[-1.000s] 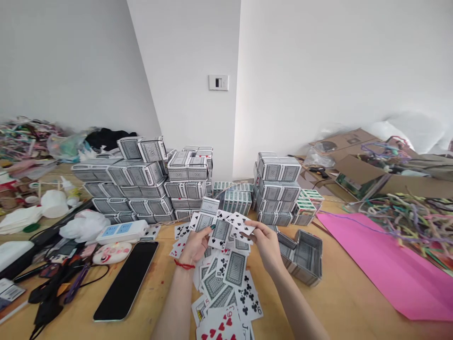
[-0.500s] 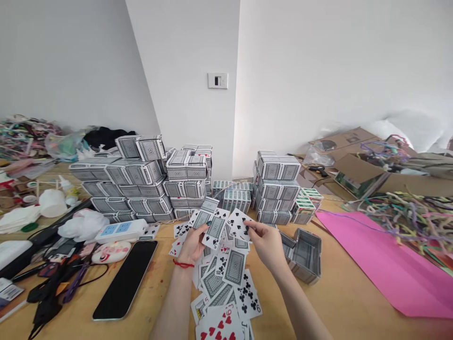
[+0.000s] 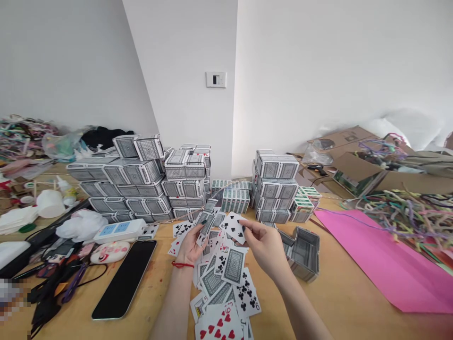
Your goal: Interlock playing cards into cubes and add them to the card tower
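Note:
My left hand point(image 3: 191, 243), with a red string at the wrist, is closed on several linked playing cards point(image 3: 206, 219) tilted nearly edge-on to me. Between the thumb and fingers of my right hand point(image 3: 264, 242) is a spade playing card point(image 3: 232, 226), its face turned up. A small gap separates the two hands. Beneath them spreads a loose pile of playing cards point(image 3: 216, 282), some face up, some showing patterned grey backs. Just right of my right hand, an open box folded from cards point(image 3: 306, 252) rests on the table.
Stacks of card-built blocks point(image 3: 138, 172) stand at the back left, another stack point(image 3: 277, 184) right of centre. Green-white card packs point(image 3: 236, 200) sit between. A black phone point(image 3: 124, 281) and power strip point(image 3: 120, 230) lie left. Pink paper point(image 3: 382, 264) and pipe cleaners point(image 3: 406, 222) lie right.
The cards in my left hand have turned from facing me to nearly edge-on. My right hand's spade card has shifted slightly left and lower, away from the fanned cards.

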Demonstrator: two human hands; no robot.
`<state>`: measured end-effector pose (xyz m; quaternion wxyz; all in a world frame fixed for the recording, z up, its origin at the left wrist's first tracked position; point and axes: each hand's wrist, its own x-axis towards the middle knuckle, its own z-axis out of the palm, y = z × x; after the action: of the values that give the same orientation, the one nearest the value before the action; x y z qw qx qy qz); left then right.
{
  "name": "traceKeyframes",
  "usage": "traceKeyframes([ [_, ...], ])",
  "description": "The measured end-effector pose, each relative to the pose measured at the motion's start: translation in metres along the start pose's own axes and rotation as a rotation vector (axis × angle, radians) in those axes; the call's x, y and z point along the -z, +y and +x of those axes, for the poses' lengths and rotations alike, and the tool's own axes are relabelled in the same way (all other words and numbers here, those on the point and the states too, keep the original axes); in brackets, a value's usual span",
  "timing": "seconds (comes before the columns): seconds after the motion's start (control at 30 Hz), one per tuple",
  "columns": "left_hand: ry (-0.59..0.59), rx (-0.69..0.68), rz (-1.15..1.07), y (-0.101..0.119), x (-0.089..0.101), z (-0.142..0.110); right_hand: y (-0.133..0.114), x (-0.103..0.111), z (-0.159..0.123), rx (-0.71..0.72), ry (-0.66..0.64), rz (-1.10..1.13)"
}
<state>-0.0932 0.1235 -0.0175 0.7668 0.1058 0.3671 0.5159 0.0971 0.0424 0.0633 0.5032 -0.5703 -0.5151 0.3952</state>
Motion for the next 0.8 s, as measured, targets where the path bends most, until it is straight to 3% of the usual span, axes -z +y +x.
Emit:
traceKeyframes([
  [0.17, -0.021, 0.114, -0.121, 0.002, 0.008, 0.005, -0.011, -0.012, -0.013, 0.119, 0.088, -0.132],
  [0.4, -0.082, 0.127, -0.216, 0.002, 0.011, 0.005, -0.018, -0.022, -0.024, 0.249, 0.126, -0.236],
  [0.6, -0.156, 0.051, -0.251, 0.004, 0.013, 0.004, -0.018, -0.025, -0.027, 0.284, 0.105, -0.222],
  [0.8, -0.093, 0.103, -0.257, 0.003, 0.013, 0.007, -0.018, -0.029, -0.030, 0.255, 0.051, -0.195],
])
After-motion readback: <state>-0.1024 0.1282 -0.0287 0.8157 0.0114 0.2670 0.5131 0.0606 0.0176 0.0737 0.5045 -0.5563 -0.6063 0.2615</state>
